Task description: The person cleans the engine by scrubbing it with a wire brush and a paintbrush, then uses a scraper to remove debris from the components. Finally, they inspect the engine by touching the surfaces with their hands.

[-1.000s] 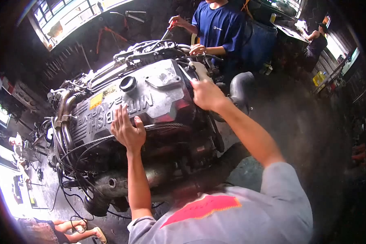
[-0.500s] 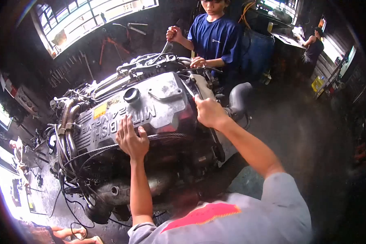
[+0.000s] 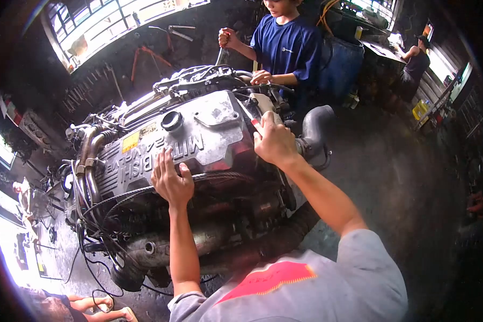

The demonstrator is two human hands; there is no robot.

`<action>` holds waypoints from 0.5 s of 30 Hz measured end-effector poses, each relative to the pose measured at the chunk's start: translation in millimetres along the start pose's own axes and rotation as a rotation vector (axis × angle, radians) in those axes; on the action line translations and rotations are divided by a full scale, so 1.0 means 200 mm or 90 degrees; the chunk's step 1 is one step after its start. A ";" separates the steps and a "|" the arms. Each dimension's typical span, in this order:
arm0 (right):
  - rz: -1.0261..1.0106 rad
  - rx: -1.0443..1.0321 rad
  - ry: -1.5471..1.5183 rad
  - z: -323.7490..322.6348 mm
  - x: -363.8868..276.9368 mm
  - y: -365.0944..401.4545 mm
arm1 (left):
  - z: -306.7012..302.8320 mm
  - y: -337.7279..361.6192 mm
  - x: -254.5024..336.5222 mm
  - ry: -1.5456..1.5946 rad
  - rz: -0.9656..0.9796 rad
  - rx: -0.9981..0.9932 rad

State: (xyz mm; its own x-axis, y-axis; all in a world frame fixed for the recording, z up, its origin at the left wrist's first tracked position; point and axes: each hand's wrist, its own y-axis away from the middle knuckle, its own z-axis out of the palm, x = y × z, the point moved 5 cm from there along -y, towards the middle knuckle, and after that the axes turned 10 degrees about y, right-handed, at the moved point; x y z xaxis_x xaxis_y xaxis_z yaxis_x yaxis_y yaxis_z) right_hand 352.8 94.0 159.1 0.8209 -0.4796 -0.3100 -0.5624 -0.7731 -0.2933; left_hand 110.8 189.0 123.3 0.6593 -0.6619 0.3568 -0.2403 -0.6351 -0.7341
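**A:** Where do the hands sit?

**B:** The left hand (image 3: 172, 180) lies flat, fingers spread and released, on the near edge of the silver valve cover (image 3: 209, 134) atop the engine (image 3: 145, 214).

**A:** And the other?

**B:** The right hand (image 3: 273, 140) has its grip clenched round a red-handled tool (image 3: 250, 116). The tool's thin shaft lies against the cover's right end, near the black hose (image 3: 314, 126).

**A:** Any containers?

**B:** A blue barrel (image 3: 342, 61) stands behind the co-worker (image 3: 287, 43) across the engine, and its contents are hidden. A black cap (image 3: 172, 121) closes the cover's filler opening. A yellow container (image 3: 419, 107) sits far right, and I can't tell what it holds.
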 end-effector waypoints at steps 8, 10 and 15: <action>-0.034 0.047 -0.023 -0.04 0.02 0.04 | 0.00 0.00 -0.01 -0.004 0.001 0.000; -0.047 0.084 -0.058 -0.02 0.04 0.05 | 0.00 0.00 -0.01 -0.004 0.001 -0.001; -0.049 0.116 -0.119 -0.02 0.05 0.05 | 0.00 0.00 -0.01 -0.006 0.005 -0.003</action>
State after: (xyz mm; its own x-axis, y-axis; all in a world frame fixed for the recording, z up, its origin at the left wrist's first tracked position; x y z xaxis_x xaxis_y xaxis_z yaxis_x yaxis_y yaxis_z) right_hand 355.3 79.4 156.4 0.8389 -0.3241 -0.4372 -0.5215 -0.7085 -0.4755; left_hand 110.1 190.1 122.5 0.6639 -0.6630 0.3458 -0.2485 -0.6318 -0.7342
